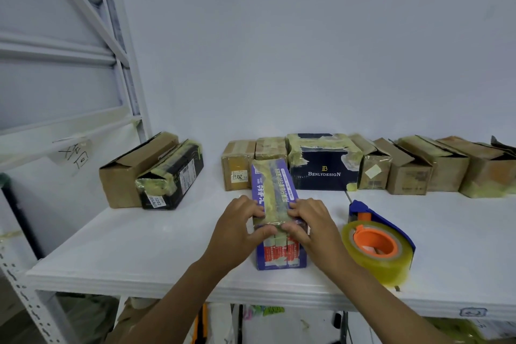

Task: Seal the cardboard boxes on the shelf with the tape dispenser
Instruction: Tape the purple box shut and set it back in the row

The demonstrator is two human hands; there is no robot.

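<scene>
A long purple box with white and red print lies lengthwise on the white shelf, with yellowish tape along its top. My left hand and my right hand grip its near end from either side, thumbs pressing the tape over the front edge. The blue tape dispenser, with an orange hub and a roll of clear yellowish tape, rests on the shelf just right of my right hand, untouched.
Along the back wall stands a row of boxes: two brown ones, a navy box, and several brown cardboard boxes with open flaps. Two boxes lie at the left. A white rack upright rises at left.
</scene>
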